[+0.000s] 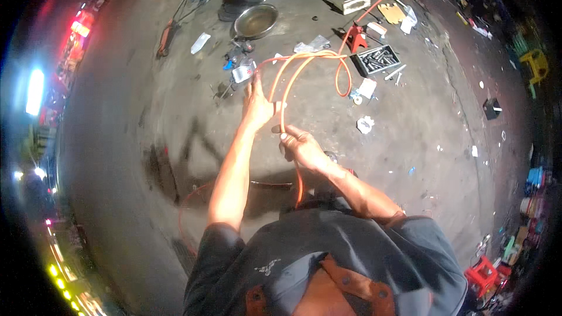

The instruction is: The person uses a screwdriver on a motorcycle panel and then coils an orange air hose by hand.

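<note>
An orange hose arches in loose loops ahead of my hands. My left hand has long, extended fingers and its thumb out to the right. One strand runs into the crook between thumb and fingers, where the hand holds it; another passes by the fingertips. The palm side is hidden. Closed round the nearer strand, my right hand grips the hose with thumb and fingers. Below that grip the hose drops toward my body. A small metal machine part lies on the floor just beyond my left fingertips.
A black tray of dark metal pieces and a red jack stand are ahead right. A round basin sits farther off, with a floor jack to its left. Paper scraps litter the floor. A red stool stands lower right.
</note>
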`<state>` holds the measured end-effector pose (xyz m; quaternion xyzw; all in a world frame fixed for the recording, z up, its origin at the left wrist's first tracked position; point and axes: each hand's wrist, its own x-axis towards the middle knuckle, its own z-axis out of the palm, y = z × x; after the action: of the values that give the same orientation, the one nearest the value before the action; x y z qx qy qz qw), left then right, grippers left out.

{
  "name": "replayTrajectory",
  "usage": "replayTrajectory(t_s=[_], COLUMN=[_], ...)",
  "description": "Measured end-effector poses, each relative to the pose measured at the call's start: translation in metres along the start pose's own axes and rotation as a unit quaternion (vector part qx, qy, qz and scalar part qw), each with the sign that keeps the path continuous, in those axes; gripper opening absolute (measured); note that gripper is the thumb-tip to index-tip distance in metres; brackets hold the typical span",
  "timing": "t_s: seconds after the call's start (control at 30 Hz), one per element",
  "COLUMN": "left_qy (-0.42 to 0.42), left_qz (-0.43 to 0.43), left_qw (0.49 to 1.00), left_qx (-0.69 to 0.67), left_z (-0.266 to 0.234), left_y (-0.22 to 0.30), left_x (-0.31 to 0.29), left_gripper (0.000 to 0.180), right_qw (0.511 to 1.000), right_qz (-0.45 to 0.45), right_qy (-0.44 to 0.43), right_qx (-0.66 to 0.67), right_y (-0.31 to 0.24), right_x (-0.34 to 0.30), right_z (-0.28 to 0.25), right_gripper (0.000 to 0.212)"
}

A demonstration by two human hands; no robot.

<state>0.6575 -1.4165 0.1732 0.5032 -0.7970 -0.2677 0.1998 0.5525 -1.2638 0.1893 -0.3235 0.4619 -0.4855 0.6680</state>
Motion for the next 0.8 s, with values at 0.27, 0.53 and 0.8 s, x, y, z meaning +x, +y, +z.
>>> replayTrajectory(t_s=[0.27, 0.53, 0.8], left_qy=[0.021, -0.017, -0.14], left_qz=[-0.139, -0.122, -0.051], left_qw=[0.988, 0.97, 0.962], left_qx=[-0.064, -0.209, -0.227], left_z=[-0.012, -0.018, -0.004], left_y=[-0.001, 0.112, 0.168], left_x=[0.012, -0.064, -0.137], left_gripper=[0.036, 0.028, 0.034], right_qw=[0.996, 0.976, 0.992], right_qz=[0.05, -0.091, -0.048], right_qy=[-0.013, 0.113, 0.103], right_qx=[0.07, -0.162, 0.051], right_y=[-0.015, 0.068, 0.081], right_x=[-0.019, 0.073, 0.13], right_z=[-0.03, -0.024, -0.017], right_gripper=[0.029, 0.036, 0.023])
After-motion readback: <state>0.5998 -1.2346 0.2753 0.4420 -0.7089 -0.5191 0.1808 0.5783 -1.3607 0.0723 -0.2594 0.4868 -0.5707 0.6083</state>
